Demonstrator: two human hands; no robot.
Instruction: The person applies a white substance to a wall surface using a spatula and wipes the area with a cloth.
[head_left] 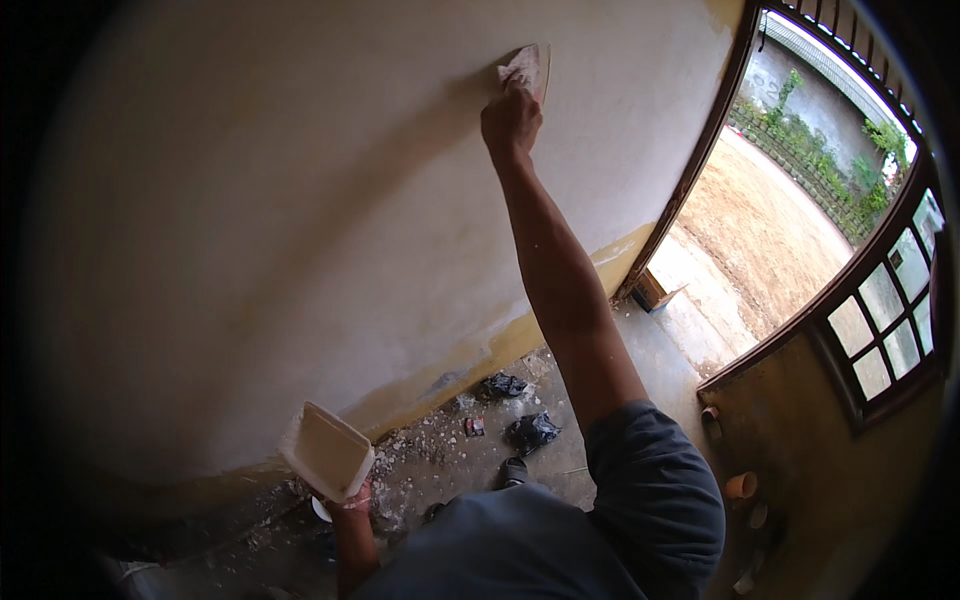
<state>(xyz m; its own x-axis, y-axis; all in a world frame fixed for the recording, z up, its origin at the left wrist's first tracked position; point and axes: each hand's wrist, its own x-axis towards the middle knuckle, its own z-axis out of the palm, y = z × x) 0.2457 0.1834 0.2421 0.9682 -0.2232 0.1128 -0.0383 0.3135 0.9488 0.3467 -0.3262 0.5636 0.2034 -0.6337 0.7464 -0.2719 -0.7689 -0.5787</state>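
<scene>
High on the pale wall (280, 200), my right hand (512, 122) grips a flat, putty-smeared scraper (520, 66) whose blade rests at the wall, my arm stretched up and its shadow falling to the left. Low at the left, my left hand (352, 497) holds up a shallow, rectangular off-white plastic tray (330, 452), tilted beside the wall and partly covering my fingers.
Debris (408, 452), black plastic bags (532, 431) and a small red packet (474, 426) lie on the floor by the wall. At right are an open doorway (765, 240) onto a sandy yard, a cardboard box (655, 290), a paned window (880, 320) and an orange container (740, 485).
</scene>
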